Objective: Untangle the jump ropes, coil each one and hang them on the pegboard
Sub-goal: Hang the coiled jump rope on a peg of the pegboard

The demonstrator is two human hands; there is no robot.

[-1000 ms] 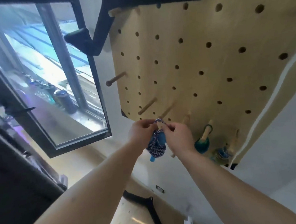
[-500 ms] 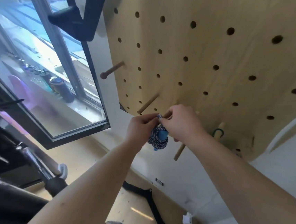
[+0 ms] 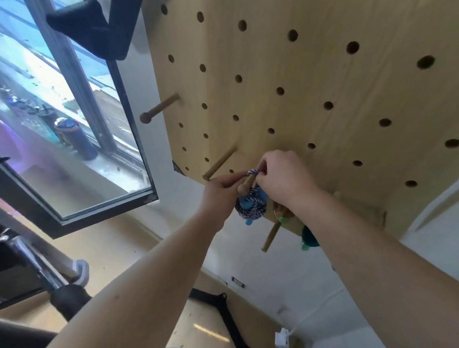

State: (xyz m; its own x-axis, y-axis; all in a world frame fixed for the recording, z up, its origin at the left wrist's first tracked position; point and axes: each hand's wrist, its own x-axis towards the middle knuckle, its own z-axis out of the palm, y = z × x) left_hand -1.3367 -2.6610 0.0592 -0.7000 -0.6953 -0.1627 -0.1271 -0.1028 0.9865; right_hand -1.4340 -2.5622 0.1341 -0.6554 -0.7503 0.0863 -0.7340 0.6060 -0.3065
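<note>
Left hand [image 3: 220, 193]: fingers curled, pinching the top loop of the blue-and-white jump rope [image 3: 251, 206]. The coiled rope hangs at a knobbed peg [image 3: 245, 185] near the lower edge of the pegboard [image 3: 326, 86]. Right hand [image 3: 285, 178]: curled, pinching the same loop from the other side. Pegs visible: four. A second teal bundle [image 3: 309, 239] hangs lower right, partly hidden by the forearm.

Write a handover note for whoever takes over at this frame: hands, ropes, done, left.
Left hand: pinches the top loop of the coiled blue-and-white braided jump rope.
Right hand: pinches the same loop.
Loop looks slipped over a knobbed wooden peg on the light wooden pegboard; coil hangs below.
Done: a teal-handled rope hangs further right, partly hidden.
Left: seat the loop, release.
</note>
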